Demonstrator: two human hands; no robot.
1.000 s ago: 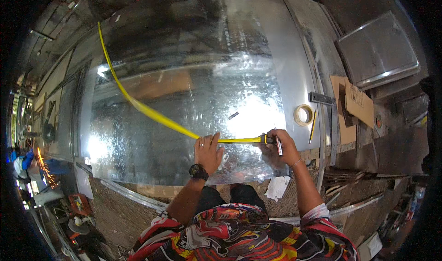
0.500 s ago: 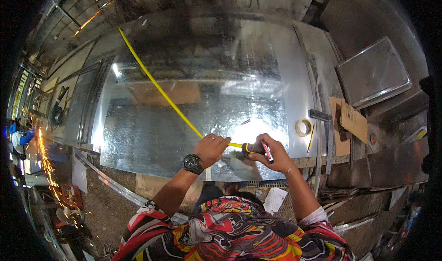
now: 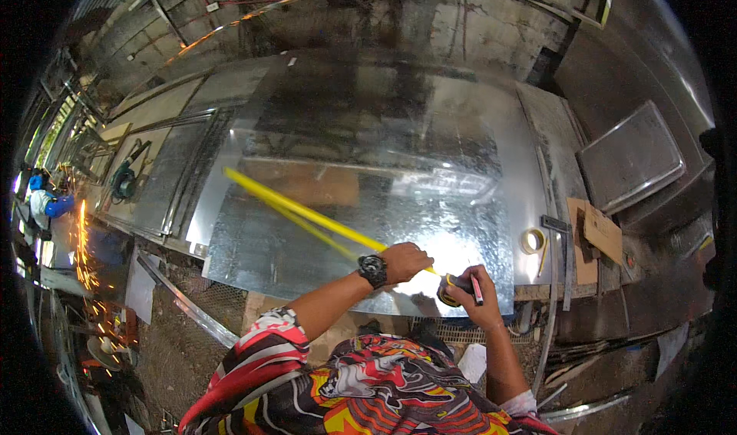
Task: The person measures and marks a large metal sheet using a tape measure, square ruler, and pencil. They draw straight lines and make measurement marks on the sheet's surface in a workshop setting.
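A yellow tape measure blade (image 3: 307,214) runs from the far left across a shiny metal sheet (image 3: 269,262), its reflection showing below it. My left hand (image 3: 408,264), with a black watch on its wrist, is closed over the blade close to the case. In my right hand (image 3: 482,301) sits the black and yellow tape measure case (image 3: 450,291), partly covered by the fingers. That same hand also keeps a red and white marker (image 3: 477,290) between its fingers. Both hands are at the sheet's near edge, toward the right.
Right of the sheet lie a tape roll (image 3: 532,241), a yellow pencil (image 3: 542,260), a metal square (image 3: 566,255) and cardboard (image 3: 603,234). A metal tray-like panel (image 3: 633,159) leans farther right. At the far left, a person in blue (image 3: 50,203) works amid flying sparks (image 3: 83,243).
The blade's far end has come nearer, off the sheet's far side, and less blade is out. Both hands have shifted right and nearer. The view has tilted and moved too.
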